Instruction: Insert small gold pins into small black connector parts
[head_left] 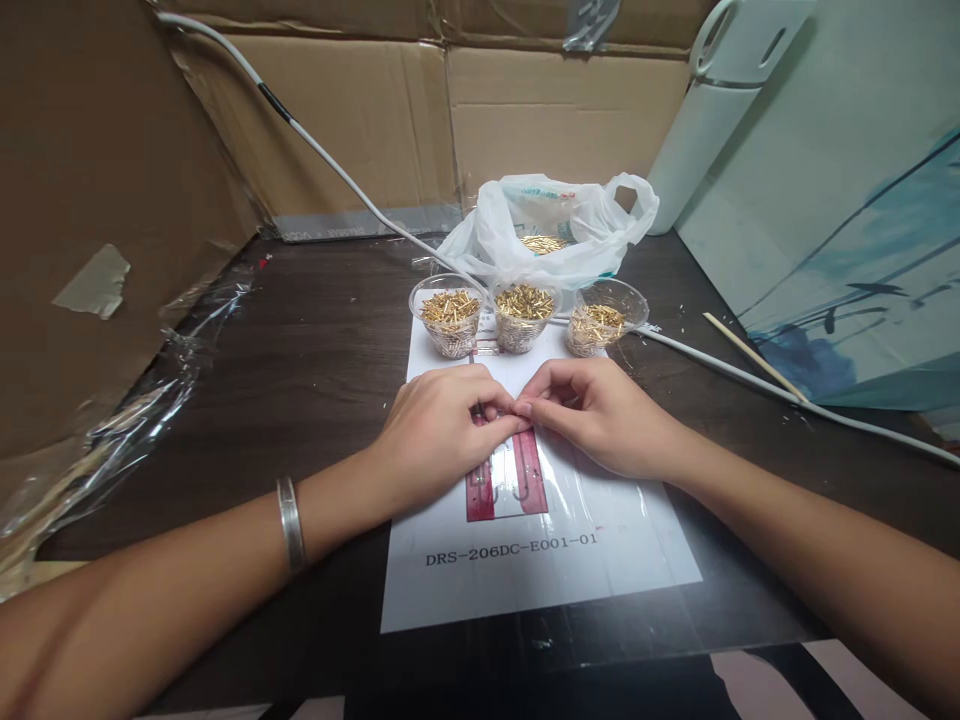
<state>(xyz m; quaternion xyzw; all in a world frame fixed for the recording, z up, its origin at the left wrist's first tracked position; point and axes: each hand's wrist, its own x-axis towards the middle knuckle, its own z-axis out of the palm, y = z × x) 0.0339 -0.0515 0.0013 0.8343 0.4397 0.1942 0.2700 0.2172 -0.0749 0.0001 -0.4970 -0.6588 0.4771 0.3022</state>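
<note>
My left hand [442, 425] and my right hand [600, 415] meet fingertip to fingertip over a printed white sheet [540, 580]. Both are pinched closed; whatever lies between the fingertips is too small or hidden to make out. Under the fingers, the sheet shows a red and white printed picture [531, 490], partly covered by my left hand. Just beyond my hands stand three clear plastic cups: the left cup [454, 345], the middle cup [517, 335] and the right cup [586, 340]. Small gold-coloured metal pins fill the first two higher than the right one.
Behind the cups sits an open white plastic bag [495, 235] with more gold pins. A white cable [337, 172] crosses the dark table [300, 330]. At the right lies a thin wooden stick [754, 355]; a white flask [690, 150] stands behind. Cardboard walls [360, 130] enclose the back and left.
</note>
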